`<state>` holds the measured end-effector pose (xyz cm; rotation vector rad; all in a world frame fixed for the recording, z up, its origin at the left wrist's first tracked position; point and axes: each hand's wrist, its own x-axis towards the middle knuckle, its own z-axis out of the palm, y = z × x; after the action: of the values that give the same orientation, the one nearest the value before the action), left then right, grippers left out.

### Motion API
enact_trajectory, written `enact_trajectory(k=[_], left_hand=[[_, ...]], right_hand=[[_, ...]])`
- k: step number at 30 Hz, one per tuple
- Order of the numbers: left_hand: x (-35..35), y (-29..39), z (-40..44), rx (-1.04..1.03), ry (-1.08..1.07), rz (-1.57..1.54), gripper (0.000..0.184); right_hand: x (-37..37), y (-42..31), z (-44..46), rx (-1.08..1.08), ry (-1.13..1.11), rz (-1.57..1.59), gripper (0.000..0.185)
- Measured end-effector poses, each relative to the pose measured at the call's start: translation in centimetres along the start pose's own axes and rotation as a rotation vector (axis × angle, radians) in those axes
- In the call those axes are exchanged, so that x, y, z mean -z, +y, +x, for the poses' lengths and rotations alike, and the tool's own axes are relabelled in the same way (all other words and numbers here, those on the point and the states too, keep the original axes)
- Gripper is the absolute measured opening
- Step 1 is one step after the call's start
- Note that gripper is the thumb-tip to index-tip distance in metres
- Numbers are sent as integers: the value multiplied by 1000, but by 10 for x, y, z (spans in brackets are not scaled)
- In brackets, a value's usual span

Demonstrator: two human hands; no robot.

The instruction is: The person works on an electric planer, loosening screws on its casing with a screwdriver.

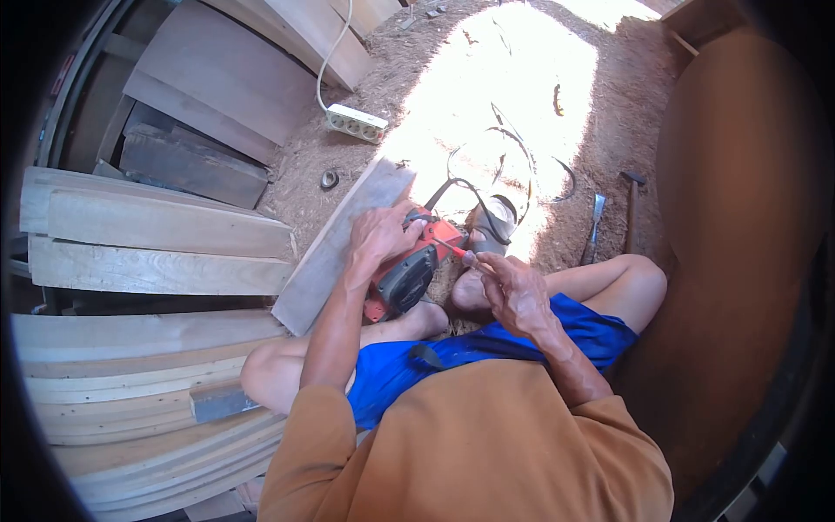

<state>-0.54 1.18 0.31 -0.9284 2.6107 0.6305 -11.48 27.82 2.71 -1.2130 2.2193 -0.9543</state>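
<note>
A red and black power tool that looks like an electric planer rests tilted between my folded legs. My left hand grips its upper end, with thumb and fingers near the cord side. In my right hand is a screwdriver, fingers wrapped round its handle. Its reddish shaft points up and left, and the tip reaches the planer's red housing; whether it sits in a screw is too small to tell. A grey wooden board lies beside the planer on the left.
A white power strip and a roll of tape lie ahead on the dusty ground. Loose black cable loops beyond a round can. On the right lie a chisel and a hammer. Stacked planks line the left.
</note>
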Motion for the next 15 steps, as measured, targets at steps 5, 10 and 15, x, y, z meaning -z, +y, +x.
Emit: enact_trajectory(k=[5, 10, 15], left_hand=[[-5, -3, 1, -35, 36, -16, 38], [-2, -2, 2, -7, -8, 5, 43], [0, 2, 1, 0, -15, 16, 43]], right_hand=[[-1, -1, 6, 28, 25, -3, 33], [-4, 1, 9, 40, 36, -20, 33], [-10, 8, 11, 18, 38, -22, 32]])
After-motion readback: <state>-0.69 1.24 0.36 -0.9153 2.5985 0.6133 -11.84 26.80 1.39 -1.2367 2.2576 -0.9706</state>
